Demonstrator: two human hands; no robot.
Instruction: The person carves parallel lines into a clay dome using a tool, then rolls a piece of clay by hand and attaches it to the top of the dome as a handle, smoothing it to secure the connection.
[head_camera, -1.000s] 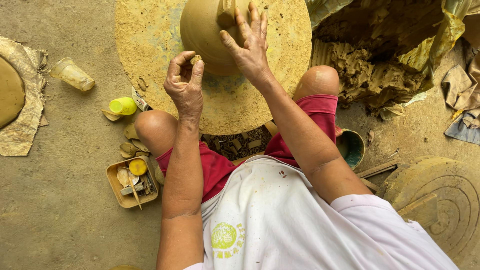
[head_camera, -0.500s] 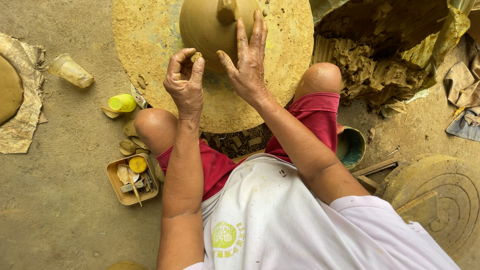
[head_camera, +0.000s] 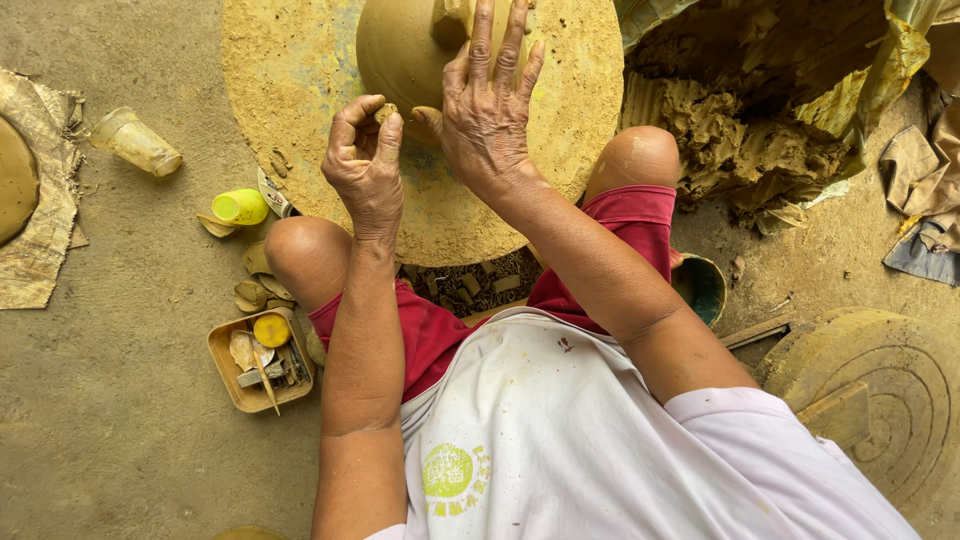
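Observation:
A round, wet clay pot (head_camera: 395, 50) stands on a big clay-coated wheel disc (head_camera: 290, 70) in front of my knees. My left hand (head_camera: 362, 165) is raised beside the pot and pinches a small lump of clay (head_camera: 386, 112) between thumb and fingertips. With its fingers spread, my right hand (head_camera: 488, 105) hovers over the pot's near right side; whether it touches the wall is unclear.
A heap of raw clay (head_camera: 740, 130) lies on plastic at the right. On the ground at the left lie a plastic cup (head_camera: 135, 142), a yellow cup (head_camera: 240, 207) and a small tray of tools (head_camera: 258, 360). A ridged round disc (head_camera: 880, 390) sits at the lower right.
My right hand has slid down from the pot's top towards me, fingers still spread. The left hand has stayed put, holding the clay lump.

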